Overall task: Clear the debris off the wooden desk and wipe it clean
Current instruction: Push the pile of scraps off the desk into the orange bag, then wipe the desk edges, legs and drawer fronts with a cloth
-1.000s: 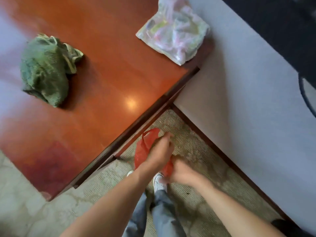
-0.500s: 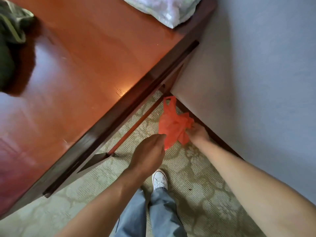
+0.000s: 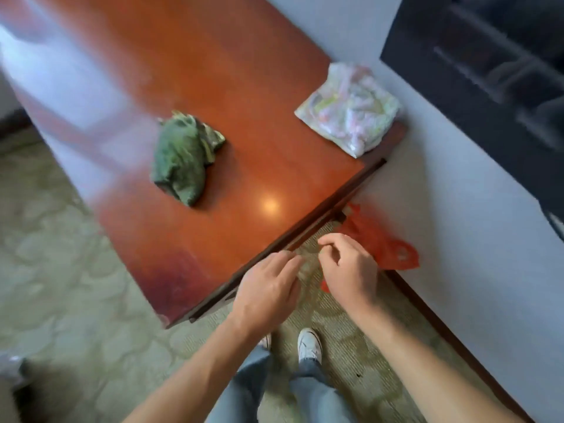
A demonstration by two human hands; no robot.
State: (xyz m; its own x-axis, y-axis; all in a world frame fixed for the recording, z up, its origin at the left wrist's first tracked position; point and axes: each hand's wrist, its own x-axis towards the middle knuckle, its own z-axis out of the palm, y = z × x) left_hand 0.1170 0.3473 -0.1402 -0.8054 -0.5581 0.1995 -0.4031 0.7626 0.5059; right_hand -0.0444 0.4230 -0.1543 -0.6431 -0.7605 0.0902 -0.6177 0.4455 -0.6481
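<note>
The glossy reddish wooden desk [image 3: 244, 87] carries a crumpled green cloth [image 3: 183, 157] near its middle. A clear plastic bag [image 3: 351, 108] of pale pink and green contents lies at its far right corner. A red plastic bag [image 3: 381, 245] sits low beside the wall, just past the desk's near corner, partly hidden behind my right hand [image 3: 351, 270]. That hand hovers above it with loosely curled fingers and nothing seen between them. My left hand [image 3: 268, 288] hangs over the desk's front edge, fingers relaxed and holding nothing.
A pale wall [image 3: 457, 239] with a dark skirting runs along the right. Dark furniture [image 3: 488, 71] stands at the top right. Patterned greenish carpet [image 3: 61, 270] covers the floor, and my white shoes [image 3: 309, 343] stand in front of the desk.
My view lifted back up over the desk. Half a second ago both hands pinched the red bag; now it sits by the wall and both hands are off it, raised near the desk edge.
</note>
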